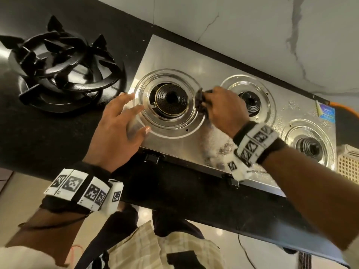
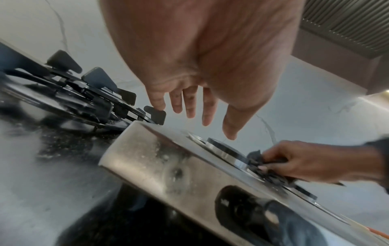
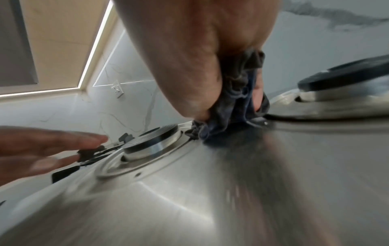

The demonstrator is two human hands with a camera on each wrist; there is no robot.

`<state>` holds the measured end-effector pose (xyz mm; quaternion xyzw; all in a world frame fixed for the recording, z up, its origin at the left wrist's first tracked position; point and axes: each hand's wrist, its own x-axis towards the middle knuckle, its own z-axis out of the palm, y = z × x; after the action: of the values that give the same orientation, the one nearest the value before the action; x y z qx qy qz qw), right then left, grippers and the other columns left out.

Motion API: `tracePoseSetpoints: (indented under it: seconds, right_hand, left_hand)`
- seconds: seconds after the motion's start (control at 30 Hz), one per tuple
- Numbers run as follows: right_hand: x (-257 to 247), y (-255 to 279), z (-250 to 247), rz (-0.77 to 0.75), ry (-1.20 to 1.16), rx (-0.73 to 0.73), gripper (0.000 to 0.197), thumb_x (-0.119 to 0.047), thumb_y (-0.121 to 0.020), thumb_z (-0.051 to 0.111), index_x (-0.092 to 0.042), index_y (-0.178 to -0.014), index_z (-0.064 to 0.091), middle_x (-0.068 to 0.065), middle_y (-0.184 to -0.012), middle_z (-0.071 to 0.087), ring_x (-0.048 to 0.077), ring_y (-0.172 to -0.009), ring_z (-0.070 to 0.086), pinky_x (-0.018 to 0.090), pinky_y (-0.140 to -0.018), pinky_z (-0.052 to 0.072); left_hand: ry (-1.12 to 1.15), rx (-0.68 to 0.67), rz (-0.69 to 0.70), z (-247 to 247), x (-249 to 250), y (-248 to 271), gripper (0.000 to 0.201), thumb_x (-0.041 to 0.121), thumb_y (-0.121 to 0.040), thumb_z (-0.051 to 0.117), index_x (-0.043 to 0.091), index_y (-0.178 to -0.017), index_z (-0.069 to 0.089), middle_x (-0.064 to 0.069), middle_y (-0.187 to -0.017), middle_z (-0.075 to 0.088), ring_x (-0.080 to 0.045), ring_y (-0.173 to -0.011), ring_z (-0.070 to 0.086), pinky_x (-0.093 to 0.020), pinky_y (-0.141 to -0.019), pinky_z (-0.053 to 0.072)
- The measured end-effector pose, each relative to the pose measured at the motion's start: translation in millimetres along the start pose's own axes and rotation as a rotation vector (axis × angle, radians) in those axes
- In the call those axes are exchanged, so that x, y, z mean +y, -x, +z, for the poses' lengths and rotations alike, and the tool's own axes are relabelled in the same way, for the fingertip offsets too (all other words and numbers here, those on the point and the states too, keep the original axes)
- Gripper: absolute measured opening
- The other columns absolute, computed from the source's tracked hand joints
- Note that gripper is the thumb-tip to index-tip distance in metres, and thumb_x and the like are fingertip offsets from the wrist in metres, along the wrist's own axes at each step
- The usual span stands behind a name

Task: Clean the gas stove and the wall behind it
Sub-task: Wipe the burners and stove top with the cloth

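Observation:
A stainless steel gas stove (image 1: 174,59) with three bare burners stands against the white marble wall (image 1: 252,35). My left hand (image 1: 120,129) is spread with straight fingers over the stove's left edge, beside the left burner (image 1: 171,100). In the left wrist view that left hand (image 2: 189,106) hovers just above the stove (image 2: 168,158), holding nothing. My right hand (image 1: 223,109) grips a dark cloth (image 1: 201,101) and presses it against the right rim of the left burner's ring. The right wrist view shows the bunched cloth (image 3: 235,99) on the steel beside that burner (image 3: 151,141).
Black pan supports (image 1: 64,70) lie stacked on the black counter (image 1: 48,142) left of the stove. Soap foam (image 1: 219,150) covers the stove's front middle. A cream basket (image 1: 347,164) and an orange hose (image 1: 345,107) sit at the right end. Control knobs (image 1: 153,158) line the front.

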<state>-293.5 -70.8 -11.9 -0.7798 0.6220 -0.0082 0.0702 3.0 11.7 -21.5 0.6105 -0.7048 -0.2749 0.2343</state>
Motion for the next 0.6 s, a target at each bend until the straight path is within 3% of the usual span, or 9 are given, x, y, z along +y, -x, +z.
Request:
tracePoseSetpoints:
  seconds: [0.1, 0.23, 0.3, 0.47, 0.6]
  right_hand:
    - [-2.5, -47.6, -5.6, -0.058, 0.03, -0.016, 0.035, -0.039, -0.11, 0.047, -0.017, -0.122, 0.072, 0.0, -0.096, 0.055, 0.019, -0.083, 0.053, 0.032, -0.077, 0.046]
    - [-12.0, -92.8, -8.8, -0.118, 0.084, -0.011, 0.035, -0.042, -0.107, 0.049, -0.021, -0.124, 0.071, -0.001, -0.096, 0.055, 0.018, -0.085, 0.051, 0.033, -0.075, 0.038]
    - [-11.5, -100.7, -8.2, -0.14, 0.102, -0.009, 0.034, -0.041, -0.107, 0.049, -0.022, -0.124, 0.071, -0.001, -0.098, 0.058, 0.017, -0.086, 0.051, 0.033, -0.073, 0.036]
    - [0.2, -76.8, -3.3, -0.149, 0.031, 0.016, 0.031, -0.033, -0.109, 0.048, -0.02, -0.125, 0.072, -0.002, -0.1, 0.058, 0.018, -0.087, 0.052, 0.031, -0.076, 0.041]
    - [14.5, -26.2, 0.1, -0.096, -0.037, -0.001, 0.032, -0.035, -0.109, 0.049, -0.017, -0.122, 0.072, -0.002, -0.101, 0.061, 0.014, -0.084, 0.054, 0.029, -0.078, 0.051]
  left_hand:
    - [-0.006, -0.024, 0.01, 4.3, -3.6, 2.8, 0.059, 0.032, -0.09, 0.075, 0.022, -0.145, 0.057, 0.002, -0.165, 0.032, -0.02, -0.157, 0.019, -0.05, -0.123, 0.026]
    - [-0.087, -0.059, 0.053, 11.0, -11.6, 0.5, 0.063, 0.04, -0.09, 0.073, 0.025, -0.147, 0.054, 0.001, -0.164, 0.037, -0.02, -0.159, 0.016, -0.051, -0.127, 0.009]
    - [-0.142, -0.069, 0.06, 12.1, -12.4, -2.4, 0.062, 0.043, -0.09, 0.073, 0.026, -0.147, 0.055, 0.0, -0.163, 0.039, -0.021, -0.159, 0.017, -0.058, -0.127, 0.006]
    - [-0.294, -0.117, 0.078, 9.7, -6.5, -10.3, 0.052, 0.048, -0.093, 0.064, 0.032, -0.142, 0.057, 0.011, -0.166, 0.033, -0.017, -0.16, 0.008, -0.071, -0.121, -0.007]
    - [-0.378, -0.143, 0.073, 6.2, -2.1, -14.8, 0.047, 0.049, -0.091, 0.066, 0.036, -0.136, 0.061, 0.017, -0.158, 0.045, -0.016, -0.159, 0.018, -0.077, -0.117, -0.007]
